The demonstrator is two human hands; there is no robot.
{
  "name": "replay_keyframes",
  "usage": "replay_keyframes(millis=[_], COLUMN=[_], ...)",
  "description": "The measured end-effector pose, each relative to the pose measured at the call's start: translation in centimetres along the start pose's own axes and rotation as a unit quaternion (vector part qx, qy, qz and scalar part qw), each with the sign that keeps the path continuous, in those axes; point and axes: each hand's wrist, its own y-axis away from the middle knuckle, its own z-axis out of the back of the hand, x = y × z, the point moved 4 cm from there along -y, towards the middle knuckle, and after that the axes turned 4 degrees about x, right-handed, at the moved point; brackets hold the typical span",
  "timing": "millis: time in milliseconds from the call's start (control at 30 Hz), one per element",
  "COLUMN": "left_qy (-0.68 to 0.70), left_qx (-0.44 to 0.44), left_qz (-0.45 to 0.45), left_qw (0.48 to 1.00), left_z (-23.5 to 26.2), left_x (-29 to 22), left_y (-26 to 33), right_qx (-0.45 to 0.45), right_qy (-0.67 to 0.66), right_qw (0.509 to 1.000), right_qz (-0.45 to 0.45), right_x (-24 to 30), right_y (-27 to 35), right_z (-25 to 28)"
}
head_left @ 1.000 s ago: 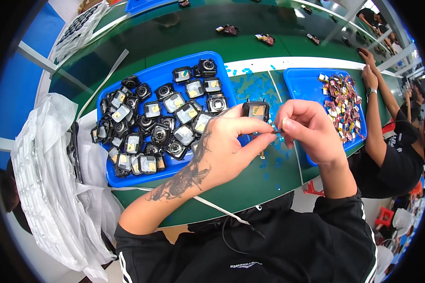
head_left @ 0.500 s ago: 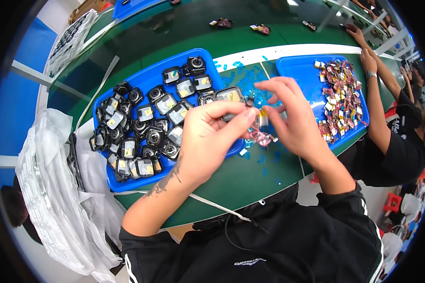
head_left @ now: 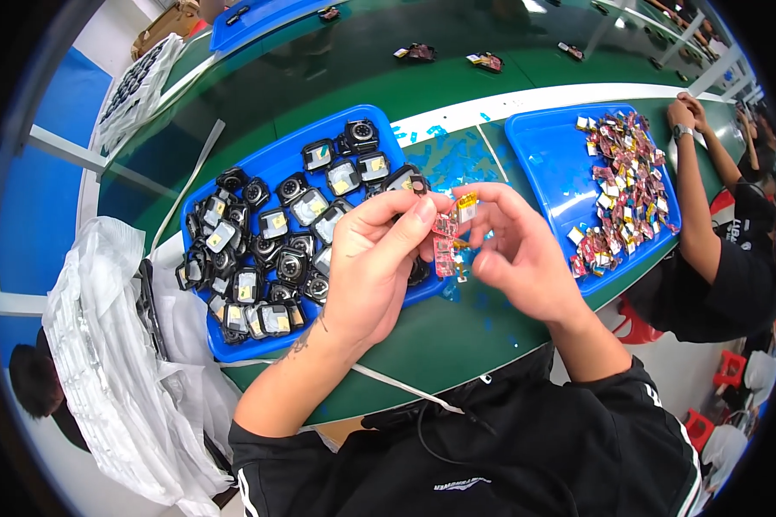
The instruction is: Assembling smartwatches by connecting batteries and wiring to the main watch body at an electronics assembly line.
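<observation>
Above the gap between two trays, my left hand (head_left: 372, 258) is closed, thumb and forefinger pinching the top of a small red circuit board (head_left: 444, 248). A small silver battery with a yellow top (head_left: 466, 209) sits beside the board; whether the two are joined I cannot tell. My right hand (head_left: 521, 254) is close on the other side, fingers curved and thumb held apart. Its forefinger reaches the battery's upper edge. Behind my left fingertips, smartwatch cases (head_left: 308, 207) fill a blue tray (head_left: 233, 351), partly covered by that hand.
At right, another blue tray (head_left: 539, 142) carries a heap of red boards and batteries (head_left: 625, 185). Blue film scraps (head_left: 465, 151) litter the green table (head_left: 388, 366). Several parts (head_left: 485, 61) lie on the far green surface. A co-worker's hands (head_left: 688, 110) are at far right. White sheeting (head_left: 116, 362) hangs at left.
The red board, crumpled-looking below my fingers before, now hangs upright and flatter. My right thumb has moved down, away from the battery. The view has shifted slightly, and the co-worker's hands have come together.
</observation>
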Motion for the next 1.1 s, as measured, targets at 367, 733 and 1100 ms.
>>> replay_keyframes(millis=[367,733,1100], left_qy=[-0.242,-0.087,-0.096], left_qx=[-0.03,-0.06,-0.034], left_qz=[-0.146,-0.074,-0.081], left_qw=[0.959,0.992,0.992], left_z=[0.3,0.7,0.5], left_x=[-0.5,-0.7,-0.2], left_y=[0.2,-0.2,-0.3], right_qx=[-0.058,-0.078,-0.032], right_qy=[-0.19,0.459,0.453], right_qw=[0.977,0.883,0.879], right_qz=[-0.077,0.065,0.148], right_x=[0.5,2.6,3.9], right_y=[0.1,-0.7,-0.4], right_z=[-2.1,2.1,3.0])
